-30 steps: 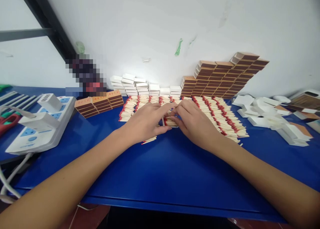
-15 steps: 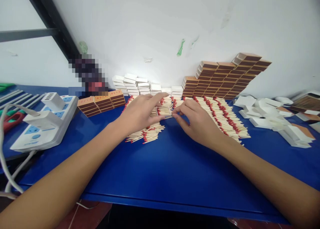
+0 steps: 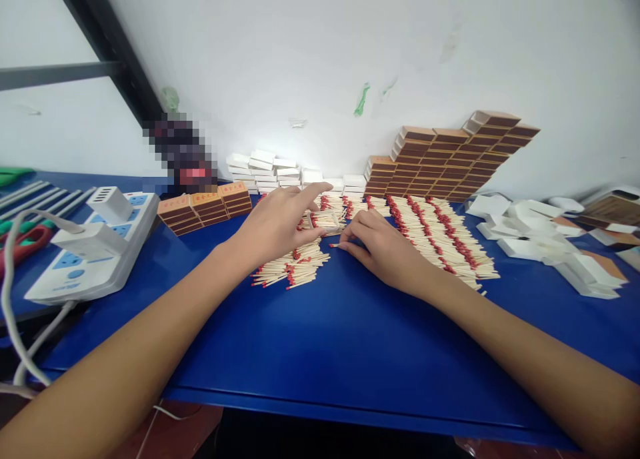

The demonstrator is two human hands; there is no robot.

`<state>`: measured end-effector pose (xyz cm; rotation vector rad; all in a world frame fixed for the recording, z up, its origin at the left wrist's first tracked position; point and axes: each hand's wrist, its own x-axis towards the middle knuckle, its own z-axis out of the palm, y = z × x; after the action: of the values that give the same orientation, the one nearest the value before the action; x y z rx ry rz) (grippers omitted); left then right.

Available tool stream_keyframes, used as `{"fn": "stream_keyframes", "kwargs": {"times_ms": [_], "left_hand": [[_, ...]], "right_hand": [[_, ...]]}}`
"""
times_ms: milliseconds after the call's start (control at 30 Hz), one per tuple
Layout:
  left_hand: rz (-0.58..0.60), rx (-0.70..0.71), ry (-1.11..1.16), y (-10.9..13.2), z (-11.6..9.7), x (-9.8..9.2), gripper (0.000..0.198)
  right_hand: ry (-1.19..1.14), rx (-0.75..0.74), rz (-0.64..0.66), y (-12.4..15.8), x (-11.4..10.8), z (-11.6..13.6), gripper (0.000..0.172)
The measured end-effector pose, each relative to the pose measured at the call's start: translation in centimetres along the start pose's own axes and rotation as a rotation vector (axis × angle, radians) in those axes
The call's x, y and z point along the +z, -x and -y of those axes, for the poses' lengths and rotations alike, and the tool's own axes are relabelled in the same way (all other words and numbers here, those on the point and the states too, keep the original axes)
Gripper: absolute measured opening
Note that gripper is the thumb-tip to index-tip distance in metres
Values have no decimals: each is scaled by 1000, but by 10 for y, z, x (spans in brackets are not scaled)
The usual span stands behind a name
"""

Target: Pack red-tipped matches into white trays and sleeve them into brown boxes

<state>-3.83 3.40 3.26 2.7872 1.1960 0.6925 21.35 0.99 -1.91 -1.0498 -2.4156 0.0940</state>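
My left hand (image 3: pixel 280 220) holds a small white matchbox tray (image 3: pixel 336 216) between its thumb and fingers, with the index finger stretched out above it. Matches with red heads lie in the tray, which my fingers partly cover. Close to its right, my right hand (image 3: pixel 383 251) is closed in a pinch on a match (image 3: pixel 334 245), whose red head points left. Under and in front of my left hand lies a pile of loose matches (image 3: pixel 295 272). Rows of matches (image 3: pixel 440 235) spread out behind and to the right of my right hand.
White trays (image 3: pixel 263 169) are stacked by the wall. Brown matchboxes stand in a tall stack (image 3: pixel 450 159) and a low row (image 3: pixel 207 209). Loose white and orange box pieces (image 3: pixel 540 232) lie right on the blue table (image 3: pixel 320 352). A power strip (image 3: pixel 100 259) and red-handled scissors (image 3: pixel 30 242) lie left.
My right hand has drawn slightly away from the tray toward me, and a match now shows in its fingertips. My left hand stays at the tray.
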Motion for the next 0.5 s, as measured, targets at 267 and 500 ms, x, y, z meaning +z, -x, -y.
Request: {"fn": "stream_keyframes", "kwargs": {"times_ms": [267,500], "left_hand": [[41,29,-29,0,-1,6,67],[63,140,23,2,-15,16,60]], "right_hand": [[17,1,-61,0,-12,6,11],[106,-22,-178,-3,-14,18,9]]}}
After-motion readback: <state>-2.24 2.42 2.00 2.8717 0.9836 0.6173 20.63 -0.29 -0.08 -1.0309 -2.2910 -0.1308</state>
